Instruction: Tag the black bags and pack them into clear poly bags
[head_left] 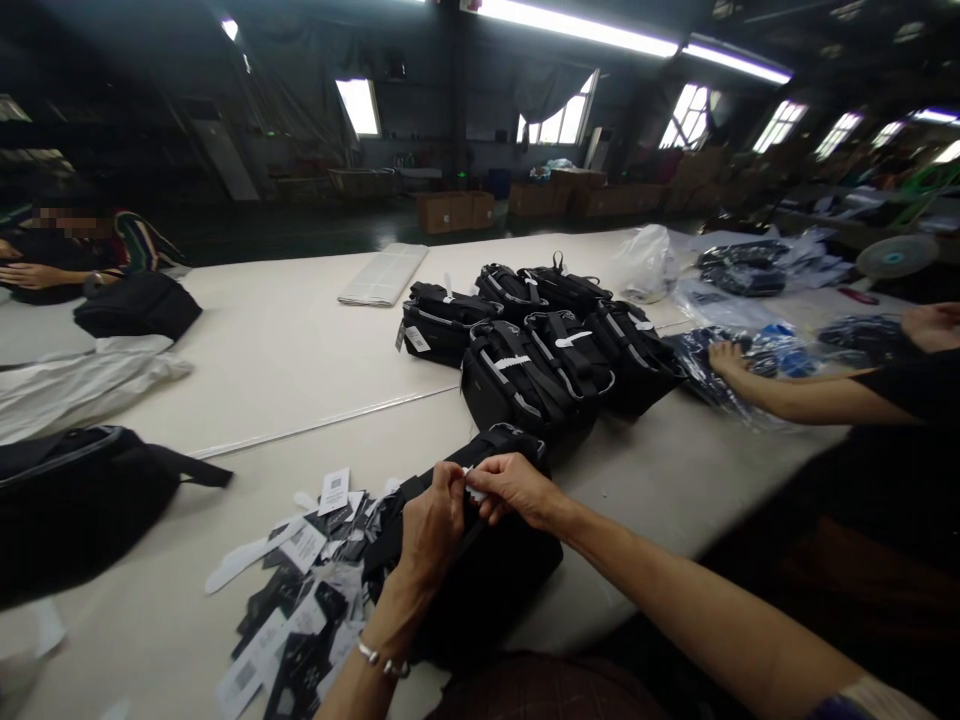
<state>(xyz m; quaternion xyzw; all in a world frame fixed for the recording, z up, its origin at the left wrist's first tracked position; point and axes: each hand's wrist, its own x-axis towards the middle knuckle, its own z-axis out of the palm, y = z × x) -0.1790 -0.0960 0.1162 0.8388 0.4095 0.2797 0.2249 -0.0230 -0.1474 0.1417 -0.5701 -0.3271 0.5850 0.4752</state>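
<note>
A black bag (pixel 487 590) with grey piping stands on the table right in front of me. Over its top, my right hand (pixel 517 488) pinches a small white strip (pixel 472 486). My left hand (pixel 435 515) is closed at the other side of the same strip, thumb and fingertips pressed together; part of the strip is hidden by the fingers. To the left of the bag lies a loose pile of black and white hang tags (pixel 304 545), with longer white strips (pixel 240 562) among them.
Several black bags (pixel 517 370) with white strips and tags stand together ahead. At the right, another person's hand (pixel 727 358) rests on plastic-wrapped goods (pixel 772 350). A second person sits far left beside a black bag (pixel 139 305). Another bag (pixel 75 500) lies nearer left.
</note>
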